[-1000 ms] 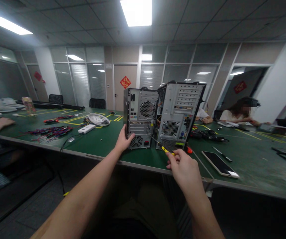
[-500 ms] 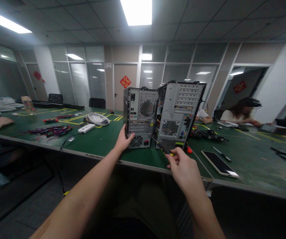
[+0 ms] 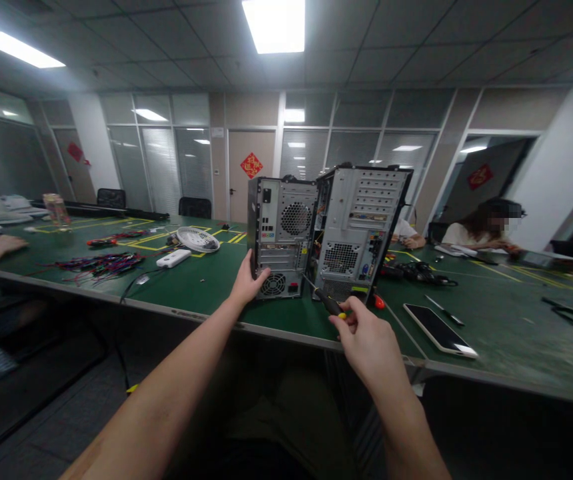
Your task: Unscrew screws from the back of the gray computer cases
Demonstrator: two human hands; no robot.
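Note:
Two computer towers stand upright side by side, their back panels facing me. My left hand (image 3: 250, 281) grips the lower left corner of the smaller computer tower (image 3: 275, 257), thumb on the back panel and fingers along its side. In my right hand (image 3: 364, 327) is a screwdriver (image 3: 328, 303) with a black and yellow handle, pinched at its end. Its thin shaft points up and left to the lower right edge of the smaller tower; whether the tip touches a screw is too small to see. The taller computer tower (image 3: 351, 230) is close beside the screwdriver.
On the green table (image 3: 206, 287) lie bundled wires (image 3: 101, 265), a white power strip (image 3: 173, 259) and a white fan grille (image 3: 197, 239) to the left. A phone (image 3: 439, 329), a pen-like tool (image 3: 445, 310) and black cables (image 3: 419, 272) lie right. Other people (image 3: 481, 227) sit around.
My right hand's fingers have shifted on the screwdriver's handle end, and the handle has moved slightly. My left hand and both towers have stayed in place.

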